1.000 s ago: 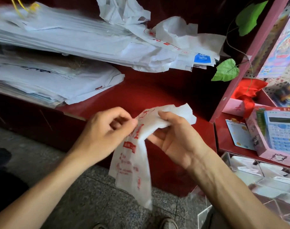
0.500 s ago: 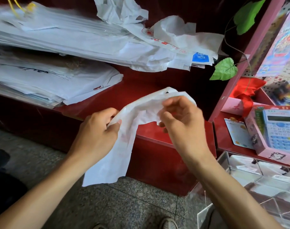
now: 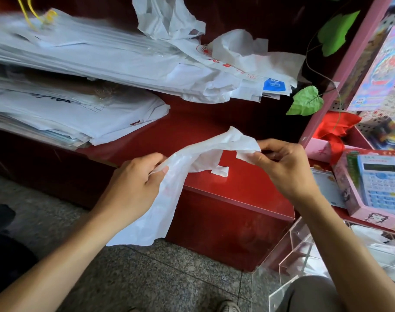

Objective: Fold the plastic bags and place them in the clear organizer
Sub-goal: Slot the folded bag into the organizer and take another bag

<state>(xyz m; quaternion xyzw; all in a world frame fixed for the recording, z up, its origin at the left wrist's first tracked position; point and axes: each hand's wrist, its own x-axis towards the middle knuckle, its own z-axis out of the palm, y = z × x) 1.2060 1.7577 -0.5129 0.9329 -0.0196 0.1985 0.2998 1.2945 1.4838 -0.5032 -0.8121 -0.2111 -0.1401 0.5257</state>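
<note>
my left hand (image 3: pixel 133 183) and right hand (image 3: pixel 282 165) each pinch the plastic bag (image 3: pixel 169 194); it's limp and slippery, so a loose pinch could ruin the fold.

what the view hides

the clear organizer (image 3: pixel 309 251) runs off the right and near edges, its contents a pale blur. the far-left bag stacks (image 3: pixel 57 70) are motion-smeared and their print is unreadable. the left hand (image 3: pixel 133 188) covers part of the plastic bag (image 3: pixel 169 194). a shoe (image 3: pixel 228 307) is cut by the near edge.
</note>
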